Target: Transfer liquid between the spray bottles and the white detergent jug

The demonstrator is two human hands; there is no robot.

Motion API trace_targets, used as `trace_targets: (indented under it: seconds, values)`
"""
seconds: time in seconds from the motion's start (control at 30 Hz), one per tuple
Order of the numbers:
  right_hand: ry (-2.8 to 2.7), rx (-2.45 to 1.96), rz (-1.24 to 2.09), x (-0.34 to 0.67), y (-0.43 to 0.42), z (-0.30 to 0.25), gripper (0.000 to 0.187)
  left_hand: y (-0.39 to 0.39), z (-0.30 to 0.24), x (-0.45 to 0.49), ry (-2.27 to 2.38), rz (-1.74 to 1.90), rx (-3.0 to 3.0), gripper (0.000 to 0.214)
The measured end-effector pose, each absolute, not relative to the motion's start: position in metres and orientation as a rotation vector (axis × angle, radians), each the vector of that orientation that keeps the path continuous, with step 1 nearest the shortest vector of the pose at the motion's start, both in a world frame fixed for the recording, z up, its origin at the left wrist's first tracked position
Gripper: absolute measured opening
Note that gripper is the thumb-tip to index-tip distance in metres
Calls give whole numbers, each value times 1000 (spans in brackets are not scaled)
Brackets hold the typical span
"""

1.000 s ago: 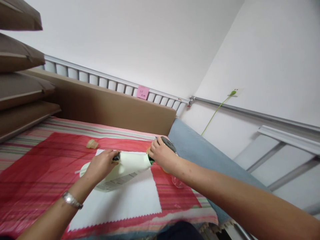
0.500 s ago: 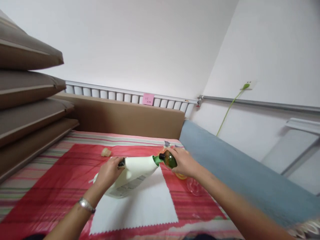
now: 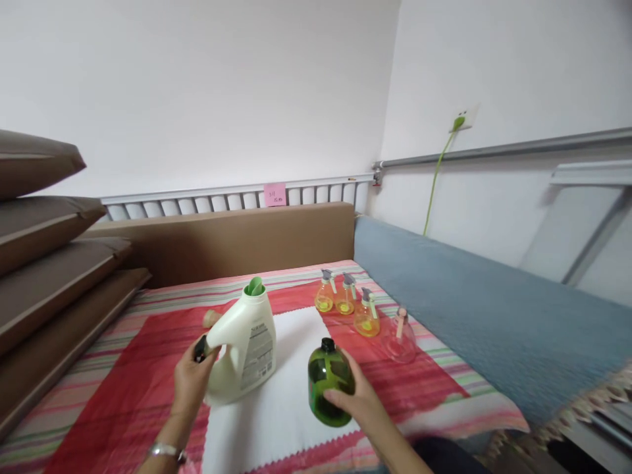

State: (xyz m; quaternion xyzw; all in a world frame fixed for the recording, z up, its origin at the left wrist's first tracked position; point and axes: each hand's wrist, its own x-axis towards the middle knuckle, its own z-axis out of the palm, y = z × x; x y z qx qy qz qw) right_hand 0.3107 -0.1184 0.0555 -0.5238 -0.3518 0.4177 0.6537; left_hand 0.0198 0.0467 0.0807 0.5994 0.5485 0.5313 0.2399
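Observation:
A large pale detergent jug [image 3: 264, 336] with a green spout stands upright on the white cloth [image 3: 296, 342]. My left hand [image 3: 190, 378] is closed around its handle, and a small black item [image 3: 200, 349] shows at the fingers; what it is I cannot make out. My right hand [image 3: 358, 395] grips a dark green bottle [image 3: 328, 388] around its side. This bottle is nearly upright, with its black-rimmed mouth uncovered and pointing up. It is to the right of the jug, apart from it.
Behind the green bottle stand several small spray bottles with yellow liquid [image 3: 367, 322] and a clear pinkish one [image 3: 399, 342]. A beige cap [image 3: 211, 318] lies behind the jug. Stacked brown cushions [image 3: 64, 263] rise at left; a blue padded side [image 3: 444, 289] borders the right.
The jug has gone from tilted, spout against the green bottle's mouth, to upright. My right hand has brought the bottle toward me and turned its mouth upward. The view has shifted.

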Motion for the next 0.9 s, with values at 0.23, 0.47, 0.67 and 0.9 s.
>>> trace_targets:
  seconds: [0.23,0.47,0.67,0.9]
  values:
    - [-887,-1296,916,310,-135,33,94,64,63,22,1470,1411,1507,54]
    - [-1027,-1444,890,293,-137,39,90,56,77,12,1377,1293,1517,54]
    - [-1146,-1579,935,277,-143,55,90,42,88,-6,1376,1438,1397,57]
    - [-1344,-1622,929,249,-149,56,93,-7,152,-7,1109,1747,988,35]
